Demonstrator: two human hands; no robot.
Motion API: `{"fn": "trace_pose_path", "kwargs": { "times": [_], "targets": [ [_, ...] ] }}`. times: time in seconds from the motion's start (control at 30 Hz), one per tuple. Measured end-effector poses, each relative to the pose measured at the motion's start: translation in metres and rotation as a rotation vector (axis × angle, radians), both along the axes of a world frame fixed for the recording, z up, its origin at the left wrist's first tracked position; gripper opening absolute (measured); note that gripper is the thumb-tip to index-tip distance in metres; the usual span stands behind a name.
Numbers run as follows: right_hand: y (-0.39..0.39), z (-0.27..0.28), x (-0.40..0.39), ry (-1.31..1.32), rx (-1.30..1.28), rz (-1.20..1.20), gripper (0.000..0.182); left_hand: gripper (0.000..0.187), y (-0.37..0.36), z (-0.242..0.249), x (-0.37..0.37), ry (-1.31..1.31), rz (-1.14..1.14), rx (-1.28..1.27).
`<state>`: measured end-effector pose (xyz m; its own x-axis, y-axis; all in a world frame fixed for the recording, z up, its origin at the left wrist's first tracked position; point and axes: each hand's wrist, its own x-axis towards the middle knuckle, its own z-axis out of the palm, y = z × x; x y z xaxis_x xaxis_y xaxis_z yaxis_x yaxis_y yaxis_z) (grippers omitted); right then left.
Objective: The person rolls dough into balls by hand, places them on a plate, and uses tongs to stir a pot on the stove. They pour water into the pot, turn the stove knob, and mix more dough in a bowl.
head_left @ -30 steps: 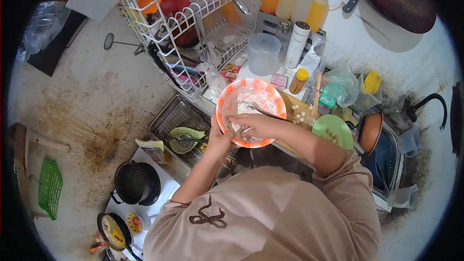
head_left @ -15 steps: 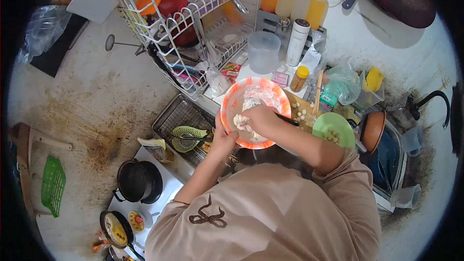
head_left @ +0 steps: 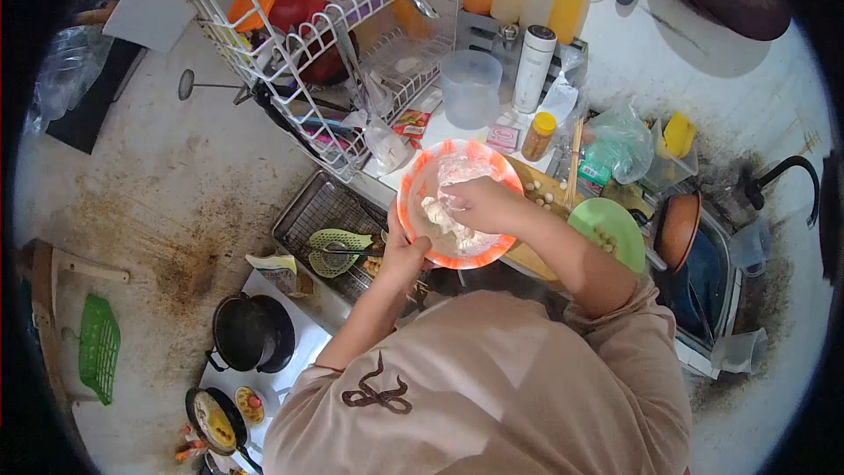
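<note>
An orange-and-white bowl [head_left: 475, 259] is held in front of my body, its inside coated with white flour. My left hand [head_left: 408, 244] grips the bowl's near left rim, thumb over the edge. Inside the bowl, my right hand [head_left: 479, 204] has its fingers curled down at a lumpy white dough [head_left: 440, 215]. What those fingers hold, if anything, is hidden. To the right of the bowl, small pale balls [head_left: 547, 197] lie on a wooden board [head_left: 531, 257]. A green plate [head_left: 622, 227] holding several similar balls sits beside my right forearm.
A white dish rack [head_left: 338, 18] stands behind the bowl at left. A wire tray with a green strainer [head_left: 331, 252] is to the left. Farther left are a black pot [head_left: 253, 332] and a frying pan [head_left: 216, 420]. The sink [head_left: 703, 281] is at right.
My right hand has shifted within the bowl, and the black-handled spoon seen under it earlier no longer shows. My left hand keeps its hold on the rim. The view has shifted slightly.
</note>
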<state>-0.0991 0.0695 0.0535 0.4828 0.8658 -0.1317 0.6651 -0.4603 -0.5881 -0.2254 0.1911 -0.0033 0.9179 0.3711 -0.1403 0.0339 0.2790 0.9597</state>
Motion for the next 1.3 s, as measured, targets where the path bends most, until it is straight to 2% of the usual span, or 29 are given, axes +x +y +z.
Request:
{"fn": "trace_pose_path", "kwargs": {
  "times": [0.03, 0.13, 0.23, 0.33, 0.43, 0.5, 0.63, 0.73, 0.83, 0.9, 1.03, 1.23, 1.3],
  "targets": [
    [-0.003, 0.004, 0.0, 0.073, 0.055, 0.013, 0.039, 0.078, 0.001, -0.004, 0.001, -0.029, 0.011, 0.007],
    [-0.006, -0.022, 0.004, -0.153, 0.154, 0.251, 0.055, 0.078, 0.002, -0.015, 0.005, -0.096, 0.032, 0.006],
    [-0.006, -0.038, -0.001, -0.384, 0.237, 0.337, 0.06, 0.077, 0.003, -0.015, 0.006, -0.13, 0.008, 0.002],
    [-0.002, -0.051, 0.006, -0.362, 0.209, 0.36, 0.06, 0.077, 0.004, -0.015, 0.008, -0.152, -0.016, 0.045],
    [0.002, -0.048, 0.008, -0.165, 0.04, 0.245, 0.038, 0.077, 0.002, -0.007, 0.006, -0.107, -0.015, 0.038],
    [0.0, -0.043, 0.007, -0.346, 0.106, 0.293, 0.037, 0.077, 0.001, -0.005, 0.005, -0.075, -0.038, 0.08],
    [0.0, -0.054, 0.002, -0.618, 0.218, 0.282, 0.037, 0.081, -0.005, 0.008, 0.003, -0.067, -0.07, -0.023],
    [0.003, -0.058, -0.006, -0.733, 0.029, 0.198, 0.027, 0.08, -0.006, 0.006, 0.001, -0.046, -0.071, -0.031],
    [0.0, -0.055, 0.002, -0.803, 0.064, 0.236, 0.017, 0.08, -0.01, 0.009, -0.001, -0.002, -0.046, -0.045],
    [0.001, -0.05, 0.005, -0.759, 0.079, 0.194, 0.015, 0.08, -0.009, 0.005, 0.002, -0.023, -0.022, -0.008],
    [0.004, -0.041, 0.005, -0.699, 0.169, 0.093, 0.013, 0.081, -0.012, 0.019, -0.002, 0.017, 0.017, -0.119],
    [0.028, -0.015, 0.025, -0.53, 0.014, -0.054, 0.019, 0.076, 0.007, 0.008, 0.014, 0.003, 0.083, -0.113],
    [0.036, -0.004, 0.038, -0.372, 0.04, -0.073, 0.024, 0.073, 0.017, 0.017, 0.028, 0.036, 0.049, -0.075]
  ]
}}
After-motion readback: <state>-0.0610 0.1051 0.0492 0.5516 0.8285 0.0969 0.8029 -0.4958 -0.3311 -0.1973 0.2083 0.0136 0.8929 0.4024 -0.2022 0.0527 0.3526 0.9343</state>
